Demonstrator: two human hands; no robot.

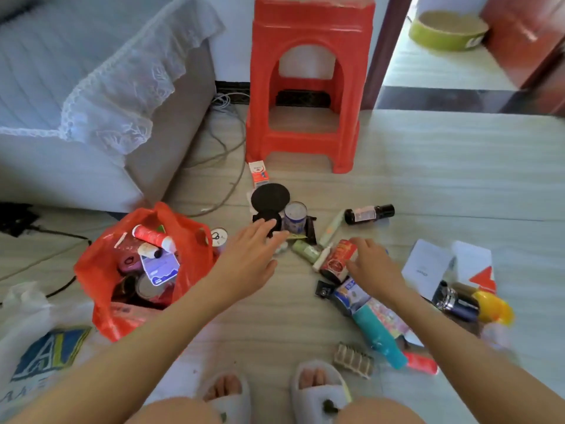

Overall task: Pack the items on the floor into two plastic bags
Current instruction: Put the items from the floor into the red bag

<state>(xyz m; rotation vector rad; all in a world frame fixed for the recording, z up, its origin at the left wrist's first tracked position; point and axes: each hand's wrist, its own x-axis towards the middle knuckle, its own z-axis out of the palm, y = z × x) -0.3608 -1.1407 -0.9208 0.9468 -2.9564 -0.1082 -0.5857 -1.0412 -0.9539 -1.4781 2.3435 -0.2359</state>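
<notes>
Left hand open, reaching mid-frame toward black round compact; right hand closing on red printed can right of centre, best gripped firmly before carrying to half-full red plastic bag lower left.

Both forearms bare, extended forward and converging toward centre. Left hand: palm down, fingers straight and slightly spread, thumb out to the side; nothing held. Right hand: palm down, wrist slightly raised, fingers curled downward, fingertips at the top of a red can; full closure around it cannot be confirmed. Hands well apart. Knees bent at bottom of view, feet in pale slippers, toes showing.
</notes>
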